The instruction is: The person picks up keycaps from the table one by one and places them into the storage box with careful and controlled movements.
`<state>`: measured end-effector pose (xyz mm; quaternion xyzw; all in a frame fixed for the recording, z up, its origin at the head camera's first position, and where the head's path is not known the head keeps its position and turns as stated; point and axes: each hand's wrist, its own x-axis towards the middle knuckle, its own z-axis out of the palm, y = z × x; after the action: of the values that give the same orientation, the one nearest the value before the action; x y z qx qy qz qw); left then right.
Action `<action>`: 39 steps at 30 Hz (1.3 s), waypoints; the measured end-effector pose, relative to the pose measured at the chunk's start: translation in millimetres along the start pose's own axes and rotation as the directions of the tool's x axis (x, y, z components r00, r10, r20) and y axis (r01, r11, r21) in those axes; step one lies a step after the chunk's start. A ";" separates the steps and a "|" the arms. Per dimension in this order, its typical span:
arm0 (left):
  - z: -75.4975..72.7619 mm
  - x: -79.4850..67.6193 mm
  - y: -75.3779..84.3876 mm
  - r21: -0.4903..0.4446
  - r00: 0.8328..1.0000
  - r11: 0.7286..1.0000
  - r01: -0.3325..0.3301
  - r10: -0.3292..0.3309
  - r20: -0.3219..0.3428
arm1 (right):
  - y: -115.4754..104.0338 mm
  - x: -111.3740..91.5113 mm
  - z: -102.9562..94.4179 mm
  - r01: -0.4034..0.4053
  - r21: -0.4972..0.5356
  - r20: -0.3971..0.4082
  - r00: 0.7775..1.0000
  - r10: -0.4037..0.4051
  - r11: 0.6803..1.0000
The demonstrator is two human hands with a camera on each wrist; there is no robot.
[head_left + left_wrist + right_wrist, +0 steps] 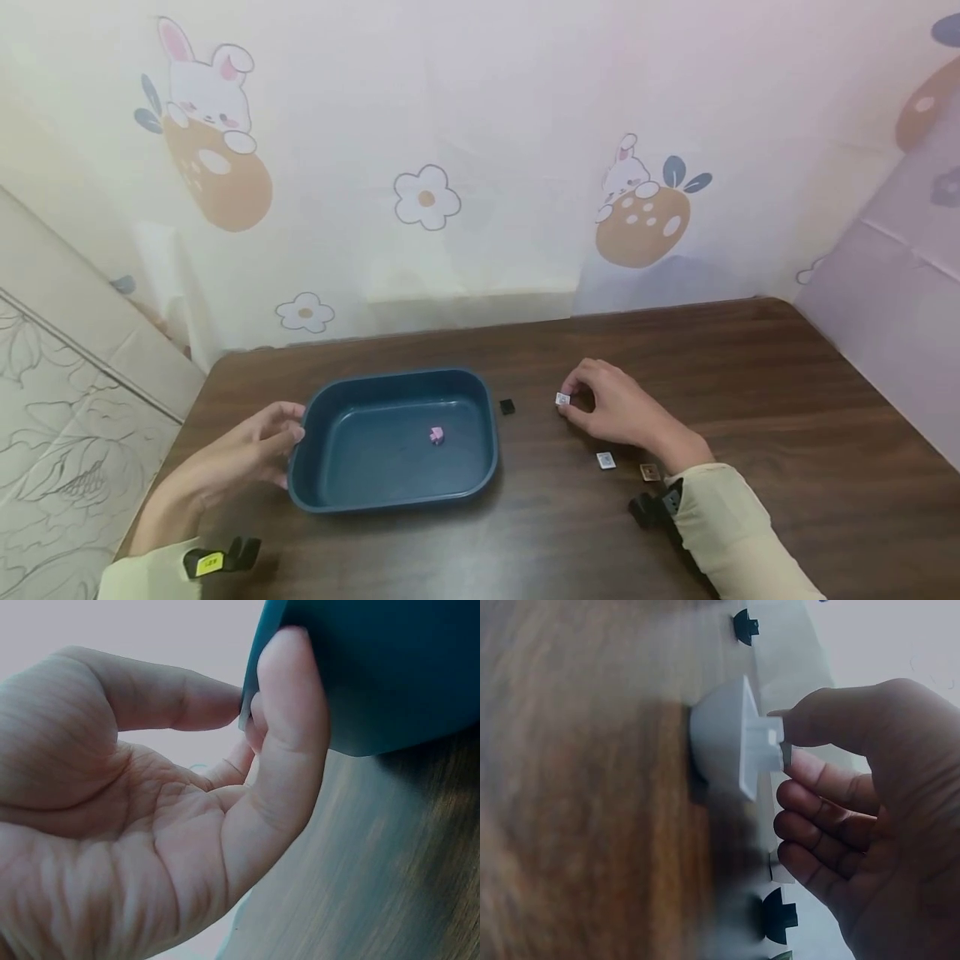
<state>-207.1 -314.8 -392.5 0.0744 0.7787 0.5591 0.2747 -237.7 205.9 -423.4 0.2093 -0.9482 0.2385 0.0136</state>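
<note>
At a dark brown wood-grain tabletop (750, 375), a person in pale sleeves (731, 508) works with both bare hands. The right hand (621, 406) reaches in from the near right, its grip pinching a small white square cap, apparently plastic (562, 399), between thumb and finger. The right wrist view shows the hold falling on the cap's narrow stem (763, 755), which points up and away from the wood, the wider face turned down; whether that face touches the tabletop cannot be told. To the left, the left hand (251, 448) pinches the left wall of a dark blue rounded rectangular tray (393, 502), thumb against fingers at the rim. The white cap lies outside the tray, off its right wall, with a small black square cap (507, 407) between the two. The tray's long axis runs left to right, toward the cap; the cap itself looks square, with no clear long axis, and the right hand is the nearer one. A small pink piece (437, 435) sits inside the tray, right of centre. Near the right wrist lie a second white square cap (606, 461) and a brown square cap (649, 472).
</note>
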 end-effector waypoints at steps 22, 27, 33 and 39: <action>2.2 2.4 2.4 -0.014 1.000 1.000 -0.011 0.011 -0.013 | -6.8 3.1 -10.2 0.009 0.054 -0.014 1.000 -0.008 0.999; 2.4 2.9 2.9 -0.010 1.000 1.000 0.010 -0.010 -0.023 | -6.3 4.6 -12.9 -0.017 0.066 -0.013 1.000 0.018 0.998; 2.6 2.6 4.8 -0.007 0.999 1.000 0.016 -0.016 -0.030 | -11.0 9.3 -11.5 -0.023 0.073 -0.001 1.000 0.023 0.997; 3.3 1.1 3.5 -0.009 0.999 1.000 0.023 -0.023 -0.028 | -16.5 12.2 -11.9 -0.025 0.087 -0.005 1.000 0.025 0.996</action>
<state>-207.0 -310.3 -390.5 0.0564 0.7809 0.5601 0.2706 -243.0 193.4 -404.0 0.1970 -0.9394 0.2804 0.0043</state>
